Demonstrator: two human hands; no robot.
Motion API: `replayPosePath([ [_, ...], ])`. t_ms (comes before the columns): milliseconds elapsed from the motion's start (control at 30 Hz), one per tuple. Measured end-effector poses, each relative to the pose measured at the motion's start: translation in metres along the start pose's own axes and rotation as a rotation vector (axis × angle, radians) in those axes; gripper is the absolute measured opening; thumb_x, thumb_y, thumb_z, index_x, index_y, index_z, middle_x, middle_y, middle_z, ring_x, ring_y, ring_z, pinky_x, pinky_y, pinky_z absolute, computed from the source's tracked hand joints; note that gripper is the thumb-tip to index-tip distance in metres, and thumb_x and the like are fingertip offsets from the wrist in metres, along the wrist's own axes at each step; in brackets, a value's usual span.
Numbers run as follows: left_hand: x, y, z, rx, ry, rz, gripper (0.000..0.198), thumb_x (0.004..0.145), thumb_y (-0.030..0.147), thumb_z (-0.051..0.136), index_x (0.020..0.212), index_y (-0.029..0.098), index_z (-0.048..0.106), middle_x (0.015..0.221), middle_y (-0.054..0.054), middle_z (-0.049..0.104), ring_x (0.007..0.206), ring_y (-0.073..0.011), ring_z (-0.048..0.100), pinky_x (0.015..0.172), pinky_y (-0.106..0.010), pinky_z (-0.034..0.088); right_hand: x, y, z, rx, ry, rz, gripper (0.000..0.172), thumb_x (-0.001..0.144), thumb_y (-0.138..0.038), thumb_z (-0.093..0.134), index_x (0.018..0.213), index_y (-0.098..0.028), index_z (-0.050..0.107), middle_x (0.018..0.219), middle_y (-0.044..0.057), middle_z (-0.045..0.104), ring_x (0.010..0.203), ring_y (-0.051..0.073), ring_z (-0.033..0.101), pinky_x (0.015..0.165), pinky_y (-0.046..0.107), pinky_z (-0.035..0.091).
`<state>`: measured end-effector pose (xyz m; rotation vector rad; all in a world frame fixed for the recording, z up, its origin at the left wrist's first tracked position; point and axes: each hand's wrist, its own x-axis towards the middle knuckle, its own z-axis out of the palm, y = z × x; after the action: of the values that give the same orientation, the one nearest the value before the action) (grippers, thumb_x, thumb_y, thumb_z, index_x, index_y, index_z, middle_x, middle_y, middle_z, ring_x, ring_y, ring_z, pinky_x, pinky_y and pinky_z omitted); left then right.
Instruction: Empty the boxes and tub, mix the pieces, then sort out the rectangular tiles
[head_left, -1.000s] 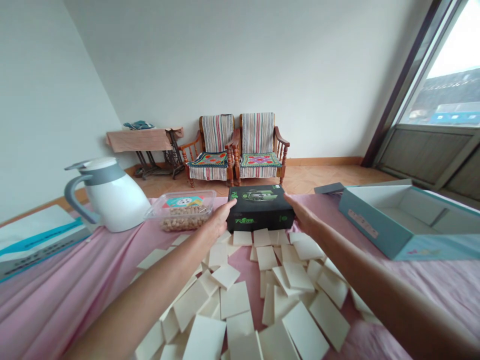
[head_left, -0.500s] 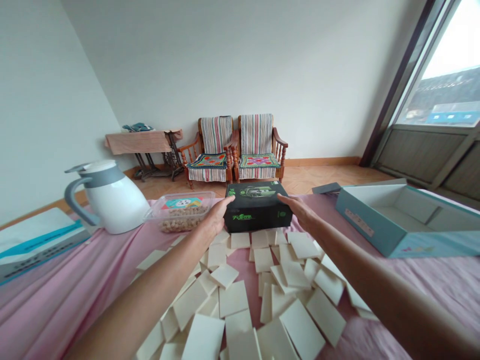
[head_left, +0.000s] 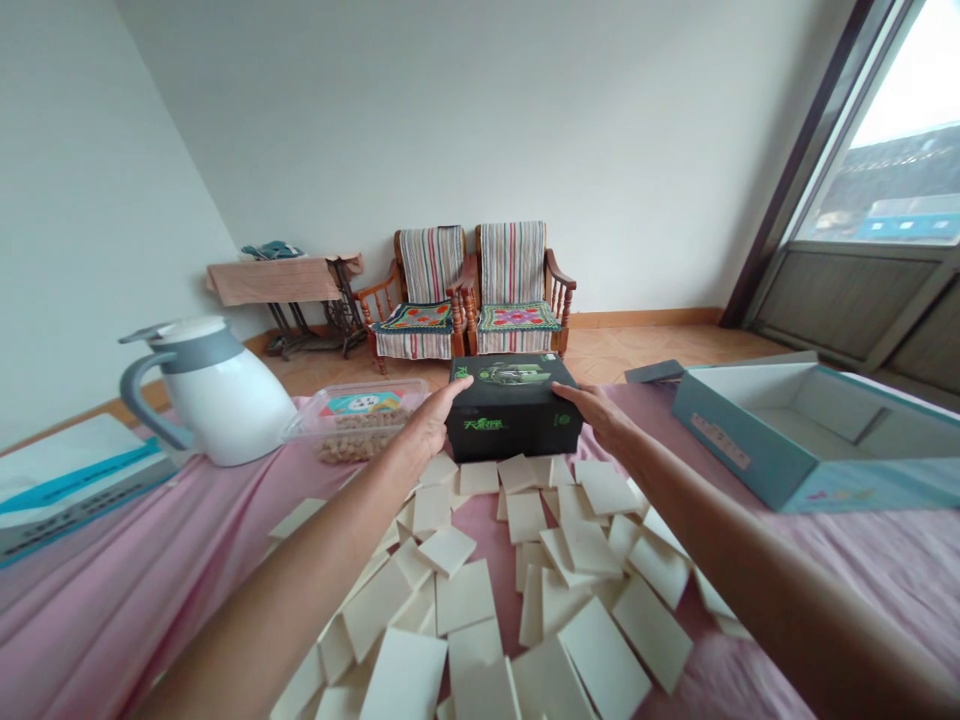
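A black cardboard box (head_left: 517, 415) with green lettering and a printed picture on its lid stands at the far side of the pink cloth. Its left side is gripped by my left hand (head_left: 435, 415), the thumb lying on the top edge. My right hand (head_left: 600, 415) holds the opposite side, thumb likewise on the lid; the other fingers are mostly hidden. Closer to me, many loose cream-coloured square tiles (head_left: 465, 595) are scattered and overlap between my forearms. A few of them lie right against the front of the box.
At left are a white-and-grey jug (head_left: 229, 400), a clear plastic container (head_left: 360, 420) of small tan pieces and a white-and-blue package (head_left: 82, 480). An open light-blue box (head_left: 742, 450) is at right, a dark flat piece (head_left: 654, 371) beside it. Two wooden armchairs (head_left: 514, 265) stand beyond.
Both hands keep their hold on the black box. It sits slightly higher in the picture, and a tile by its front edge has tilted a little. The view has shifted slightly.
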<state>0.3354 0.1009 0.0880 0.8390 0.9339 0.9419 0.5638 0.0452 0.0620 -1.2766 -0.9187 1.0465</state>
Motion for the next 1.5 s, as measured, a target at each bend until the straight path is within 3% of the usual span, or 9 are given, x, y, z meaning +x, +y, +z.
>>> replayPosePath([
  [133, -0.006, 0.004, 0.003, -0.012, -0.011, 0.054, 0.028, 0.069, 0.031, 0.075, 0.089, 0.012, 0.070, 0.074, -0.008, 0.074, 0.065, -0.0227, 0.071, 0.065, -0.033, 0.059, -0.001, -0.009, 0.000, -0.026, -0.031, -0.039, 0.022, 0.074, -0.037, 0.069, 0.077, -0.015, 0.072, 0.076, 0.006, 0.074, 0.069, 0.019, 0.067, 0.063, 0.027, 0.052],
  [300, -0.016, 0.019, 0.013, -0.051, -0.056, 0.155, 0.030, 0.070, 0.031, 0.074, 0.094, 0.013, 0.071, 0.084, -0.008, 0.076, 0.082, -0.0231, 0.072, 0.080, -0.033, 0.057, -0.001, -0.031, 0.001, -0.096, 0.012, -0.201, 0.035, 0.072, -0.045, 0.070, 0.090, -0.015, 0.072, 0.083, 0.004, 0.074, 0.078, 0.020, 0.067, 0.071, 0.028, 0.052],
  [500, -0.022, 0.037, 0.015, -0.086, 0.004, 0.512, 0.034, 0.070, 0.028, 0.076, 0.101, 0.017, 0.066, 0.093, -0.003, 0.075, 0.090, -0.0197, 0.070, 0.084, -0.030, 0.054, -0.024, -0.058, 0.005, 0.027, -0.064, -0.398, 0.047, 0.070, -0.041, 0.074, 0.113, -0.025, 0.065, 0.107, -0.001, 0.071, 0.102, 0.019, 0.063, 0.085, 0.030, 0.052],
  [733, -0.037, 0.015, -0.009, 0.022, -0.114, 0.274, 0.037, 0.058, 0.026, 0.087, 0.086, 0.013, 0.068, 0.075, -0.005, 0.071, 0.063, -0.0166, 0.066, 0.060, -0.027, 0.054, -0.044, -0.049, -0.015, 0.083, -0.159, -0.371, 0.059, 0.067, -0.037, 0.076, 0.123, -0.028, 0.060, 0.115, -0.001, 0.069, 0.113, 0.022, 0.059, 0.093, 0.033, 0.049],
  [900, -0.050, 0.000, -0.005, 0.007, -0.134, 0.255, 0.045, 0.052, 0.032, 0.091, 0.084, 0.015, 0.066, 0.072, 0.000, 0.068, 0.058, -0.0123, 0.061, 0.054, -0.024, 0.052, -0.053, -0.027, -0.017, 0.183, 0.138, -0.288, 0.049, 0.072, -0.049, 0.071, 0.115, -0.028, 0.060, 0.121, 0.000, 0.066, 0.117, 0.021, 0.057, 0.090, 0.031, 0.050],
  [1000, -0.055, -0.005, 0.002, -0.015, -0.137, 0.274, 0.049, 0.050, 0.036, 0.091, 0.086, 0.016, 0.065, 0.075, 0.000, 0.068, 0.063, -0.0130, 0.062, 0.057, -0.025, 0.054, -0.066, -0.016, -0.011, 0.301, 0.195, -0.123, 0.039, 0.073, -0.053, 0.069, 0.101, -0.026, 0.061, 0.118, 0.002, 0.065, 0.109, 0.019, 0.060, 0.082, 0.028, 0.052],
  [1133, -0.062, -0.014, 0.012, -0.031, -0.159, 0.275, 0.048, 0.054, 0.035, 0.090, 0.091, 0.016, 0.065, 0.082, -0.002, 0.069, 0.075, -0.0169, 0.066, 0.067, -0.029, 0.056, -0.086, -0.006, 0.003, 0.385, 0.056, 0.000, 0.032, 0.073, -0.050, 0.071, 0.085, -0.023, 0.060, 0.091, 0.003, 0.069, 0.088, 0.018, 0.065, 0.078, 0.029, 0.055],
  [1300, -0.071, -0.025, 0.024, -0.036, -0.200, 0.255, 0.044, 0.059, 0.037, 0.087, 0.091, 0.018, 0.064, 0.090, -0.003, 0.070, 0.083, -0.0186, 0.066, 0.074, -0.032, 0.056, -0.103, -0.001, 0.015, 0.419, -0.029, 0.026, 0.032, 0.072, -0.043, 0.074, 0.095, -0.024, 0.061, 0.093, 0.001, 0.070, 0.081, 0.017, 0.067, 0.077, 0.033, 0.058],
  [1500, -0.077, -0.028, 0.023, 0.027, -0.247, 0.198, 0.037, 0.068, 0.030, 0.083, 0.100, 0.019, 0.066, 0.104, -0.007, 0.069, 0.091, -0.0188, 0.067, 0.081, -0.032, 0.054, -0.099, -0.007, -0.016, 0.358, 0.026, -0.042, 0.031, 0.073, -0.042, 0.072, 0.095, -0.022, 0.062, 0.096, 0.004, 0.070, 0.079, 0.019, 0.068, 0.074, 0.034, 0.060],
])
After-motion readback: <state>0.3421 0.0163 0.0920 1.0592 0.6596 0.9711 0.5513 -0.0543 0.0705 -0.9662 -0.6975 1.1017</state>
